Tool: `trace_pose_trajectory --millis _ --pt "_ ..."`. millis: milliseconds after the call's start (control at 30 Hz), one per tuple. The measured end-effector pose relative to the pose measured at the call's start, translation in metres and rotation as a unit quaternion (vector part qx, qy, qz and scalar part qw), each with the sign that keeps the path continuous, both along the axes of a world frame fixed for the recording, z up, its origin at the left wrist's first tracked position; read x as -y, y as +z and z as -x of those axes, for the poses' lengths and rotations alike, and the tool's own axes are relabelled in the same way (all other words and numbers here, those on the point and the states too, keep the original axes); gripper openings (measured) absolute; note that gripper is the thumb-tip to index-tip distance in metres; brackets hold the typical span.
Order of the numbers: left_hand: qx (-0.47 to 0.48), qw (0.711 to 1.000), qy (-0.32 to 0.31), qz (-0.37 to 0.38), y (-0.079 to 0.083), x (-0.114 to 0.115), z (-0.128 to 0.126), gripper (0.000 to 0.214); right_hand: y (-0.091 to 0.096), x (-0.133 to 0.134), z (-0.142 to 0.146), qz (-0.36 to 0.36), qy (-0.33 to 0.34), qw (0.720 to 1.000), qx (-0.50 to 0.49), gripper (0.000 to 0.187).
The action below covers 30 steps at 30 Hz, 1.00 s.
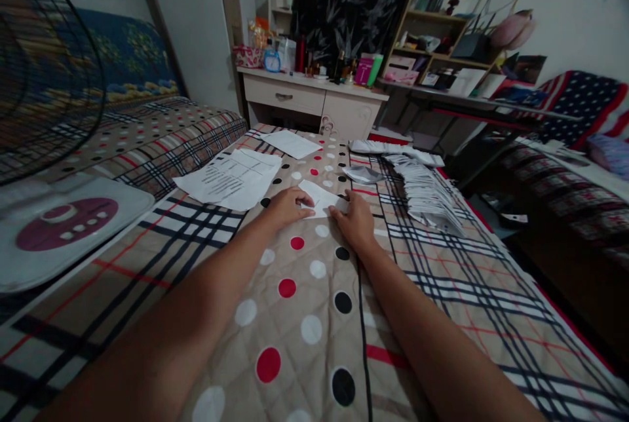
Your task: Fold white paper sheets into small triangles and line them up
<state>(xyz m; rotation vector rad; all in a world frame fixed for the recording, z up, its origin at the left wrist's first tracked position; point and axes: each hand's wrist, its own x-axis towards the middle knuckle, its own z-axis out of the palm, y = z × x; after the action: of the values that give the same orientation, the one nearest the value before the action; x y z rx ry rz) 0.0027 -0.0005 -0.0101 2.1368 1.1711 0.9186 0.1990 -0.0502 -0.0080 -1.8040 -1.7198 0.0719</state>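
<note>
A small folded white paper (322, 198) lies on the quilted bedspread (304, 304) in front of me. My left hand (287, 206) presses on its left edge with curled fingers. My right hand (354, 220) rests on its right edge, fingers pressed down on the paper. To the right runs a long overlapping row of folded white papers (426, 194). A stack of printed sheets (230, 178) lies to the left of my hands, and a single white sheet (291, 143) lies farther back.
A fan with a white base (54, 225) stands at the left edge of the bed. A white dresser (314, 104) crowded with bottles and a desk with shelves (442, 75) stand beyond the bed's far end. A crumpled paper (362, 174) lies behind my right hand.
</note>
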Motion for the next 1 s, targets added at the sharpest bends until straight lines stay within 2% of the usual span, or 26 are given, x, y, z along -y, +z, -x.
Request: trace_pose_trajectory --millis 100,200,300,367,433,500,567,633,733,767,867,1000 --pt "0.005 1.0 0.006 -0.024 -0.003 0.002 0.0 0.014 0.0 -0.003 0.007 0.015 -0.029 0.996 -0.08 0.058" --pt "0.021 0.999 0.014 -0.03 -0.004 0.005 -0.002 0.01 -0.001 -0.004 0.007 0.001 -0.018 0.987 -0.157 0.054" --pt "0.084 0.995 0.034 -0.029 -0.002 0.015 -0.007 0.009 0.001 -0.001 -0.001 -0.018 0.014 0.954 -0.298 0.051" --pt "0.134 0.988 0.057 -0.047 0.002 0.026 -0.01 0.01 0.004 0.007 -0.008 0.017 0.048 0.919 -0.391 0.051" --pt "0.162 0.979 0.089 -0.083 0.008 0.041 -0.014 0.012 0.008 0.018 -0.016 0.074 0.095 0.889 -0.442 0.049" --pt "0.158 0.972 0.119 -0.124 0.015 0.057 -0.018 0.012 0.013 0.033 -0.024 0.111 0.132 0.874 -0.454 0.048" --pt "0.119 0.973 0.121 -0.153 0.021 0.071 -0.02 0.013 0.016 0.047 -0.032 0.148 0.162 0.865 -0.452 0.044" --pt "0.065 0.98 0.1 -0.159 0.025 0.081 -0.02 0.022 0.017 0.059 -0.038 0.162 0.188 0.869 -0.428 0.041" --pt "-0.027 0.992 0.038 -0.12 0.027 0.089 -0.014 0.063 0.016 0.072 -0.043 0.147 0.214 0.898 -0.356 0.039" --pt "-0.05 0.994 0.008 -0.095 0.026 0.09 -0.01 0.07 0.015 0.075 -0.044 0.136 0.218 0.911 -0.323 0.038" --pt "-0.068 0.995 -0.07 -0.009 0.023 0.089 0.001 0.075 0.014 0.08 -0.044 0.093 0.213 0.948 -0.217 0.035" --pt "-0.077 0.996 -0.047 -0.014 0.017 0.087 0.003 0.065 0.014 0.086 -0.035 0.067 0.177 0.974 -0.121 0.043"
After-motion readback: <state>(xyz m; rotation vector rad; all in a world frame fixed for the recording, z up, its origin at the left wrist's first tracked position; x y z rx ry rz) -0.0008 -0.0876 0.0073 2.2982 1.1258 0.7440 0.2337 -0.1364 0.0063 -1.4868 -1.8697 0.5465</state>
